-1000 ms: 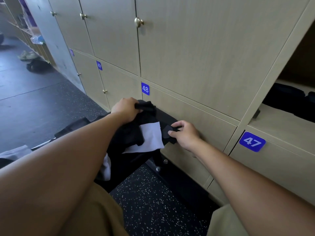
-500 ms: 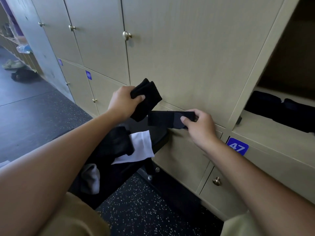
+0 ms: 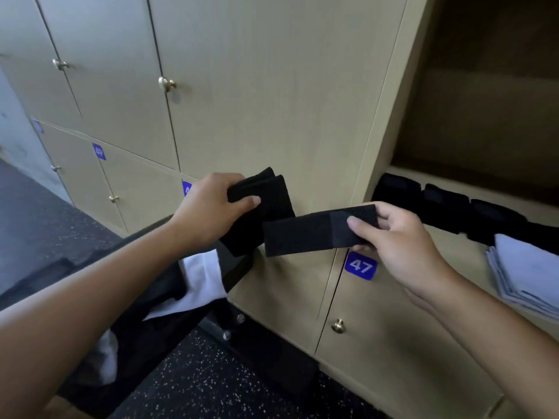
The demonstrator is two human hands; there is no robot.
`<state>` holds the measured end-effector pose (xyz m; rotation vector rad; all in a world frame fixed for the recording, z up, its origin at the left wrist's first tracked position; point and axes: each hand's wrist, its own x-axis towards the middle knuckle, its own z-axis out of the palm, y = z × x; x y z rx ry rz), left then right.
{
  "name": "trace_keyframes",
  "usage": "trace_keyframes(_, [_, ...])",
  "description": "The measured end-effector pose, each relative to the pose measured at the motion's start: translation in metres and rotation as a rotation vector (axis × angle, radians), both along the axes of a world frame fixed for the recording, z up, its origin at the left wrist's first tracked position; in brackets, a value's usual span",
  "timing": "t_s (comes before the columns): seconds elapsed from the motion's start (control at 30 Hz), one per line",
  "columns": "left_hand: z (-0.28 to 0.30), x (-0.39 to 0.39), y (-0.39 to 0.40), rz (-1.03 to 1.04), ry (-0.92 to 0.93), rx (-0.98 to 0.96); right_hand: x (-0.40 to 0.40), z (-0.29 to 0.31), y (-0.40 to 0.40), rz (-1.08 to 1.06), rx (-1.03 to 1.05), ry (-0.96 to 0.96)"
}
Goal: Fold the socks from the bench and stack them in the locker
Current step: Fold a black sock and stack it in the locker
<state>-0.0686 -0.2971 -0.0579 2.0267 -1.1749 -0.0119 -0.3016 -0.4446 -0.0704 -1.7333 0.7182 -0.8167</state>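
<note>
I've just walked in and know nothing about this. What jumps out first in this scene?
Two bare hands in the middle each hold a black sock: the left hand grips a folded one, and the right hand pinches a flat one by its end. To the right, an open locker already holds a row of dark socks and a pale folded stack. A blue number 47 plate sits just below.

Lighting: soft, even daylight on locker doors (image 3: pixel 272 86); open locker interior (image 3: pixel 484 86) in deep shadow. Image: wide-angle bowing at edges, slight softness throughout.
</note>
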Motion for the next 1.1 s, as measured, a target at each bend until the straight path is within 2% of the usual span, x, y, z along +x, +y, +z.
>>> trace_keyframes(0.13, [-0.003, -0.013, -0.008, -0.045, -0.003, 0.04, -0.036, 0.012, -0.011, -0.048, 0.004, 0.001])
trace_keyframes(0.33, [-0.003, -0.025, -0.014, -0.102, -0.025, 0.059, -0.076, 0.018, -0.044, -0.171, 0.139, -0.082])
trace_keyframes(0.63, [-0.011, -0.047, -0.021, -0.198, 0.005, 0.1, -0.079, -0.013, -0.072, -0.347, 0.306, 0.014])
trace_keyframes(0.9, [-0.012, -0.051, -0.018, -0.235, 0.011, 0.106, -0.088, -0.014, -0.079, -0.507, 0.334, -0.048])
trace_keyframes(0.93, [-0.012, -0.051, -0.018, -0.237, 0.01, 0.103, -0.09, -0.014, -0.077, -0.529, 0.279, 0.023])
trace_keyframes(1.03, [-0.012, -0.053, -0.018, -0.246, 0.008, 0.101, -0.094, -0.011, -0.07, -0.544, -0.026, 0.417])
trace_keyframes(1.1, [-0.013, -0.054, -0.018, -0.249, 0.006, 0.105, -0.096, -0.008, -0.061, -0.521, -0.255, 0.563])
